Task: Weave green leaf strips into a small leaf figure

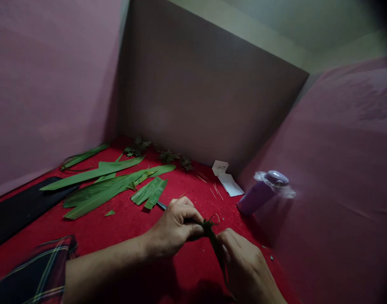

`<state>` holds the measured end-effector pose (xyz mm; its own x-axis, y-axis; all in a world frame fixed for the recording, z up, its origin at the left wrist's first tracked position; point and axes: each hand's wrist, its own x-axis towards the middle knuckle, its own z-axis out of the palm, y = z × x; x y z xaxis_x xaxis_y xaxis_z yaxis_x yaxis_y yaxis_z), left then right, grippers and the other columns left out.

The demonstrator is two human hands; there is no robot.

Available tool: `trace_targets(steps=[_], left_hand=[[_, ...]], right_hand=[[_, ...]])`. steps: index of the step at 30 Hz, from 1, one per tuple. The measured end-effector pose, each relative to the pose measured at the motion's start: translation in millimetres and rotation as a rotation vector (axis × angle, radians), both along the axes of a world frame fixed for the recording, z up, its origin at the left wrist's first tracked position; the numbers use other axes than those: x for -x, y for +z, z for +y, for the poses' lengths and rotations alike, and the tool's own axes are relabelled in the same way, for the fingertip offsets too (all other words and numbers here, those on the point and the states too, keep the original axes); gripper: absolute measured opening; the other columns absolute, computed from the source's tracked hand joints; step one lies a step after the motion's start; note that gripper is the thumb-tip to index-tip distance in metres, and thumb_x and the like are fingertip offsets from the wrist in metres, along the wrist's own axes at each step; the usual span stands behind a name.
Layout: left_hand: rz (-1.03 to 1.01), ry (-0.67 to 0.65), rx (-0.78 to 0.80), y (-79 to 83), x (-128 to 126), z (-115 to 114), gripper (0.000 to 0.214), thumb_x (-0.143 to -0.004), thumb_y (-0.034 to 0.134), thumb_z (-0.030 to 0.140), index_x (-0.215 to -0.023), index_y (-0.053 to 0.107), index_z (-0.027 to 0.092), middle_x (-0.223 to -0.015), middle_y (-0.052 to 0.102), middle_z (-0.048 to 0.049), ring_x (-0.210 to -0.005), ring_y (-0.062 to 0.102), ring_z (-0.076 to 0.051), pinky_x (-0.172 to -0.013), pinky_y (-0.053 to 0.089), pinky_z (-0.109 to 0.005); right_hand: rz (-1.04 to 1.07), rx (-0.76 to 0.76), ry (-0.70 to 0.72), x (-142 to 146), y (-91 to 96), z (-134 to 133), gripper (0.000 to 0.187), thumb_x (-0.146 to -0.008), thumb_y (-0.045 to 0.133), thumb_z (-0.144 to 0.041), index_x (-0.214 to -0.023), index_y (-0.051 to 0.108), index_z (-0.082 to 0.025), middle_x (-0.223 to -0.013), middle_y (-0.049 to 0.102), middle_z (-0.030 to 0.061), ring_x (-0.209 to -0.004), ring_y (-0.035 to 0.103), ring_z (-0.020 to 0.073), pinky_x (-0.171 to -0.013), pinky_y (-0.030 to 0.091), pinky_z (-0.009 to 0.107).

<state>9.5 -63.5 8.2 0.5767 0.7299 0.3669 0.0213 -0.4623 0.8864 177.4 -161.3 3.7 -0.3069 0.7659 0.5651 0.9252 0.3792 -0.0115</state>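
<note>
My left hand is closed in a pinch on the upper end of a narrow dark green leaf strip. My right hand is closed on the same strip lower down, its fingers curled round it. The strip runs slanting between both hands just above the red cloth. A dark slim tool pokes out from behind my left hand; I cannot tell what it is.
Long green leaves and short cut pieces lie to the left on the cloth. Dried leaf bits sit by the back wall. White paper slips, thin sticks, a purple bottle on the right, a black mat on the left.
</note>
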Motion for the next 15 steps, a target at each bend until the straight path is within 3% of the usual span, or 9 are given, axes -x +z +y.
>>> trace_targets(steps=[6, 11, 13, 15], left_hand=[[0.064, 0.066, 0.009, -6.4, -2, 2, 0.01, -0.063, 0.07, 0.011, -0.057, 0.066, 0.017, -0.067, 0.055, -0.0002, -0.074, 0.049, -0.014, -0.07, 0.039, -0.03], [0.091, 0.049, -0.011, -7.3, -2, 0, 0.011, -0.064, 0.07, 0.015, -0.055, 0.066, 0.018, -0.066, 0.056, -0.0001, -0.073, 0.05, -0.014, -0.072, 0.04, -0.029], [0.096, 0.036, 0.047, -5.3, -1, 0, 0.013, -0.065, 0.069, 0.016, -0.053, 0.065, 0.017, -0.063, 0.055, 0.0, -0.071, 0.051, -0.014, -0.069, 0.04, -0.028], [0.082, 0.015, 0.101, -3.7, -2, -1, 0.013, -0.066, 0.067, 0.014, -0.054, 0.065, 0.017, -0.061, 0.055, 0.0, -0.071, 0.051, -0.014, -0.065, 0.041, -0.026]], right_hand=[[-0.017, 0.106, -0.036, -15, 2.6, -7, 0.023, -0.09, 0.037, -0.018, -0.069, 0.048, -0.019, -0.057, 0.049, -0.0008, -0.048, 0.047, 0.0125, -0.046, 0.032, 0.023], [0.056, 0.358, -0.104, -20, 5.7, -10, 0.013, -0.083, 0.05, -0.022, -0.07, 0.049, -0.021, -0.062, 0.058, 0.0001, -0.053, 0.054, 0.0154, -0.048, 0.039, 0.024], [0.199, 0.413, -0.111, -17, 8.0, -8, 0.01, -0.086, 0.046, -0.023, -0.082, 0.054, -0.021, -0.074, 0.063, 0.0025, -0.065, 0.06, 0.0172, -0.057, 0.046, 0.026], [0.376, 0.435, -0.067, -11, 10.0, -6, 0.019, -0.09, 0.043, -0.028, -0.104, 0.053, -0.023, -0.094, 0.065, 0.0059, -0.084, 0.062, 0.0188, -0.071, 0.049, 0.03]])
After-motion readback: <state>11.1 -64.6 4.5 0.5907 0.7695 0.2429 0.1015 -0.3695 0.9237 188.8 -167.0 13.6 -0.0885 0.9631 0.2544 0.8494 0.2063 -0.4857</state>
